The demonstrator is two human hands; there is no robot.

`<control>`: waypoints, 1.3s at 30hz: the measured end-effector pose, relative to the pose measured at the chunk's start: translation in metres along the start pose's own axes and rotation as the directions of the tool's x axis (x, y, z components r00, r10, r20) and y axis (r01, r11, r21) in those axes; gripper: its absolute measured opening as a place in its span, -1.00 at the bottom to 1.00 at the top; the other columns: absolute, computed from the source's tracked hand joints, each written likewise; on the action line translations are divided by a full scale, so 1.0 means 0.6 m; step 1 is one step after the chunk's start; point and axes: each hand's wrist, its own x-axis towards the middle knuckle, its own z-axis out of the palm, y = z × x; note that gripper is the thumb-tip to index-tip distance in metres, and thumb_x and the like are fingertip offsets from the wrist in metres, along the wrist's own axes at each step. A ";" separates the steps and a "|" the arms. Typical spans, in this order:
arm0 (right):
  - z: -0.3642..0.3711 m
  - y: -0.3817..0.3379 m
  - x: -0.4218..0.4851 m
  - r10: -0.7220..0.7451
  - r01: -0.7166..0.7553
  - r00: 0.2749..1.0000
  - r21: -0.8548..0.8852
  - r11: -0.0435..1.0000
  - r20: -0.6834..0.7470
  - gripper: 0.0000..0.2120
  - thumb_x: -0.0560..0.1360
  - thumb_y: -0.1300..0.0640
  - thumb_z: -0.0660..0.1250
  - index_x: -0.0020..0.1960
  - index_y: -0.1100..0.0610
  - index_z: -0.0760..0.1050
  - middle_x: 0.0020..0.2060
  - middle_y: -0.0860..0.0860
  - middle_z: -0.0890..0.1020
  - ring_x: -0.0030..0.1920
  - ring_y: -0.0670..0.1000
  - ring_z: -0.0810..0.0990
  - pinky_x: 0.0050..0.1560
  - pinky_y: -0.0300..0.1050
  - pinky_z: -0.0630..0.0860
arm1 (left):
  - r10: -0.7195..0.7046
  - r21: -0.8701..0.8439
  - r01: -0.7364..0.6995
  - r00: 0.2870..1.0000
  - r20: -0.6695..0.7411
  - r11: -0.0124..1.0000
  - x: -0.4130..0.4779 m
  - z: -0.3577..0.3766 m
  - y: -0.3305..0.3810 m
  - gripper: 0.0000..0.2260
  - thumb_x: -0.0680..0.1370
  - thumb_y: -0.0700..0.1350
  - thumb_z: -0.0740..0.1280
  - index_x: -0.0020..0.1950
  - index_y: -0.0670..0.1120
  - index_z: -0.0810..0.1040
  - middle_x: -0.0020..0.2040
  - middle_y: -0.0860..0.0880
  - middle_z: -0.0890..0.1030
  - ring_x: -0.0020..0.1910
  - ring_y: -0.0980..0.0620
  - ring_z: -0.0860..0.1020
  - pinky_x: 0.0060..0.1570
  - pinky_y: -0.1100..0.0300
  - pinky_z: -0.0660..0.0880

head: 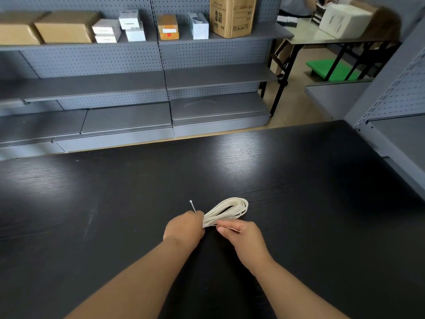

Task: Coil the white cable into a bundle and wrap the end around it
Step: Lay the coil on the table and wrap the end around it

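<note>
The white cable [226, 209] is gathered into a flat oval bundle just above the black table [299, 192]. My left hand [184, 227] grips the near end of the bundle, its fingers curled round the strands. A thin white tip [192, 205] sticks up from above that fist. My right hand [241, 238] sits just right of the fist and pinches a short white strand near the bundle's near end. The far loops of the bundle stick out free toward the upper right.
Grey pegboard shelving [115, 88] runs along the far side, its top shelf carrying cardboard boxes [232, 16] and small white boxes [128, 19]. A shelf unit [395, 134] stands at the right table edge. A folding table [333, 38] and green platform [331, 70] are far right.
</note>
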 end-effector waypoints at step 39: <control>-0.006 0.006 0.033 -0.397 0.327 0.916 -0.468 0.821 -0.057 -0.94 0.37 0.25 0.46 -0.18 0.13 0.63 -0.27 -0.04 0.67 -0.13 -0.16 0.54 -0.11 -0.53 0.40 | 0.051 0.017 -0.051 0.999 -0.019 0.999 0.007 0.008 0.004 -0.81 0.59 -0.10 0.15 0.18 -0.10 0.38 0.08 -0.08 0.51 0.01 -0.09 0.54 -0.18 0.14 0.36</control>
